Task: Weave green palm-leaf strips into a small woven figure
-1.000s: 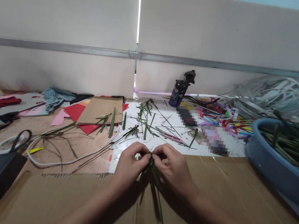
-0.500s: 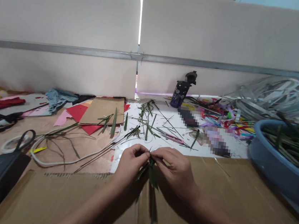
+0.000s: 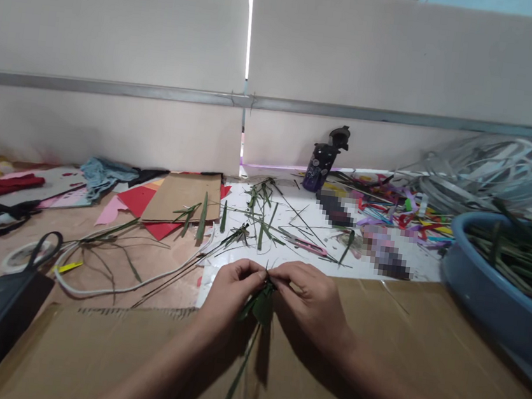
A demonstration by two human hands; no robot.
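- The left hand [image 3: 229, 294] and the right hand [image 3: 309, 300] are meeting fingertip to fingertip above a flattened cardboard sheet [image 3: 398, 343], both pinching the top of a green leaf strip [image 3: 261, 301].
- The fingers of each hand are pressing together on the strip (thumb against forefinger on both sides), so neither hand is standing open.
- Below the fingers the strip is hanging down toward the person, its thin stem [image 3: 235, 382] trailing over the cardboard.
- Left of the fingers, a white cord [image 3: 106, 288] is curving across the brown table, with black scissors [image 3: 42, 247] lying on a tape roll further out.
- Just beyond the fingertips, loose green leaf cuttings [image 3: 258, 221] are lying scattered on a white sheet, beside a pink cutter [image 3: 306, 245].
- Far right of the fingers, a blue basin [image 3: 490, 295] is holding more green stalks.
- Further back, a dark bottle [image 3: 320, 164] is standing against the white partition [image 3: 382, 59].
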